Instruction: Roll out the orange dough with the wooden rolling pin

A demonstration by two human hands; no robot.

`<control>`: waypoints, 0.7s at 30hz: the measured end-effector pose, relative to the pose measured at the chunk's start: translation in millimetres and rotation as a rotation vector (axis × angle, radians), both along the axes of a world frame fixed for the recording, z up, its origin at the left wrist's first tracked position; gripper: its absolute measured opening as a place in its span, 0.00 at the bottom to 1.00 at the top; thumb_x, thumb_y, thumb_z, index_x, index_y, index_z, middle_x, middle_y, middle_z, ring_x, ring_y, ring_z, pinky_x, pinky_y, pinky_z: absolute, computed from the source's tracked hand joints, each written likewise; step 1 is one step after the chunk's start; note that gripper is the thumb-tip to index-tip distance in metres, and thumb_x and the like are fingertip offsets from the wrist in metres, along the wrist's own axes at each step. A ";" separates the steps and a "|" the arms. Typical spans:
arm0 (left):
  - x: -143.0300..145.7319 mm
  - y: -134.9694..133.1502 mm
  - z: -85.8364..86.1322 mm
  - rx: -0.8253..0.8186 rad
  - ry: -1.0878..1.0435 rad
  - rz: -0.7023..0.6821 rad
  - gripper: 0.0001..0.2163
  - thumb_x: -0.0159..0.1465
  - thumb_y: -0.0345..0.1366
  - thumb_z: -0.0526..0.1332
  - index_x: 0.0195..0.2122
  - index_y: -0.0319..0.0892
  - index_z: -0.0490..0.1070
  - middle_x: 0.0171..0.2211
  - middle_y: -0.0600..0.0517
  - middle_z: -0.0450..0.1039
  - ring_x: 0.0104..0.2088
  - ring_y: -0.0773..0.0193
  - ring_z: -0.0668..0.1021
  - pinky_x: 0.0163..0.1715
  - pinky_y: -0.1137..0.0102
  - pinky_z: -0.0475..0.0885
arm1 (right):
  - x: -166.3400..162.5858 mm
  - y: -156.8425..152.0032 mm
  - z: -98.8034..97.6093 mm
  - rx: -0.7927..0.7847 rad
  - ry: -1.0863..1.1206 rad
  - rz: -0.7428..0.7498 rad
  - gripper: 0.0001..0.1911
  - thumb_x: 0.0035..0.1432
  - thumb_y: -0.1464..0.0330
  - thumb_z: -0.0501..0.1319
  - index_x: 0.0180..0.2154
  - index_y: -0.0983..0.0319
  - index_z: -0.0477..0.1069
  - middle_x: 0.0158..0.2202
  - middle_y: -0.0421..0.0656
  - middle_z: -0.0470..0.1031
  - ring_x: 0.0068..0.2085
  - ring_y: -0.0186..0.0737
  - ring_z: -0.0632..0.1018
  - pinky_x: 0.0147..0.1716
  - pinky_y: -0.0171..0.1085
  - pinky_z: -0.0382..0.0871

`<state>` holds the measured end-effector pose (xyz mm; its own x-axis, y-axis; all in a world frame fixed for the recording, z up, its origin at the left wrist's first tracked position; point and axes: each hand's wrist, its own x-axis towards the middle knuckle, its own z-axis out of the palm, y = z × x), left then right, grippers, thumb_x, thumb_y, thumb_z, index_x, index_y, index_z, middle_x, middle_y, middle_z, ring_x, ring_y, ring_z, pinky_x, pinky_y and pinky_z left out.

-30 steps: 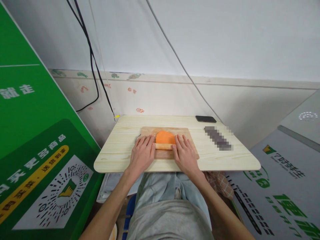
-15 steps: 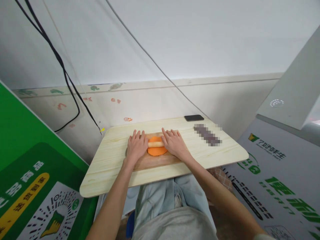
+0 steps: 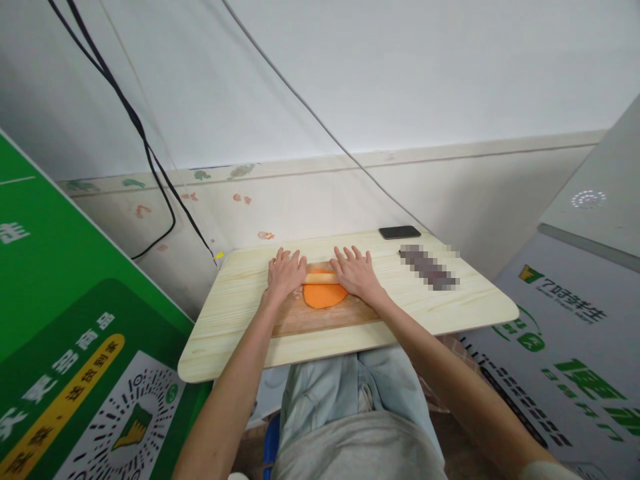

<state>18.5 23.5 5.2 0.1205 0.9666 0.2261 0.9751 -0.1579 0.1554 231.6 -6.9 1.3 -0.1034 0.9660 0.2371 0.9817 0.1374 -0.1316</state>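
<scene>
Two bare hands work a wooden pin [image 3: 320, 277] over a piece of orange dough [image 3: 325, 297] on a board [image 3: 320, 321] atop a pale table [image 3: 450, 308]. The step in hand appears to be rolling the dough flat; the next move would seem to call for even pressure from both palms as the pin is drawn back toward the body over the wider, nearer part.

The left hand [image 3: 287, 273] lies over one end of the pin, the right hand [image 3: 356, 273] over the other, fingers outstretched and slightly spread toward the wall [image 3: 310, 213] rather than curled around the wood. How firmly the palms bear down cannot be told.

The dough rests between the hands, mostly on the body's side of the pin, with a thin strip showing beyond it. It lies nearer the body than the fingertips; whether its right edge touches the right hand is unclear.
</scene>
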 end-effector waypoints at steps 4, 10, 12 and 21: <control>-4.0 -14.9 -7.9 0.033 -0.007 -0.005 0.26 0.80 0.45 0.46 0.71 0.42 0.71 0.72 0.39 0.71 0.77 0.43 0.63 0.73 0.44 0.63 | -6.0 -25.1 1.2 0.032 -0.024 0.000 0.36 0.82 0.55 0.38 0.79 0.65 0.54 0.77 0.57 0.63 0.79 0.61 0.58 0.76 0.65 0.45; -4.8 -29.2 -17.6 0.157 -0.068 -0.043 0.24 0.79 0.41 0.48 0.65 0.41 0.78 0.64 0.38 0.79 0.73 0.40 0.69 0.69 0.43 0.67 | -14.6 -51.6 -3.6 0.062 0.031 -0.032 0.36 0.82 0.56 0.38 0.80 0.64 0.53 0.76 0.55 0.66 0.76 0.58 0.64 0.75 0.61 0.49; -3.6 -32.9 -19.0 0.202 -0.092 -0.027 0.22 0.79 0.40 0.49 0.61 0.42 0.80 0.60 0.40 0.82 0.71 0.42 0.72 0.68 0.45 0.67 | -16.6 -58.6 -7.1 0.052 0.052 -0.038 0.35 0.82 0.56 0.38 0.80 0.64 0.53 0.75 0.54 0.66 0.75 0.59 0.65 0.74 0.61 0.51; -0.3 -36.2 -15.9 0.249 -0.119 -0.013 0.22 0.80 0.40 0.47 0.60 0.42 0.79 0.60 0.41 0.83 0.67 0.46 0.75 0.65 0.50 0.67 | -15.8 -50.6 -2.6 0.007 0.056 -0.071 0.35 0.82 0.54 0.38 0.80 0.62 0.53 0.76 0.55 0.65 0.75 0.61 0.65 0.73 0.63 0.54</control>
<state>18.2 -12.7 -10.8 0.0911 0.8779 0.4700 0.9501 -0.2180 0.2231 215.8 -57.4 -1.2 -0.0217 0.9687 0.2473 0.9802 0.0693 -0.1854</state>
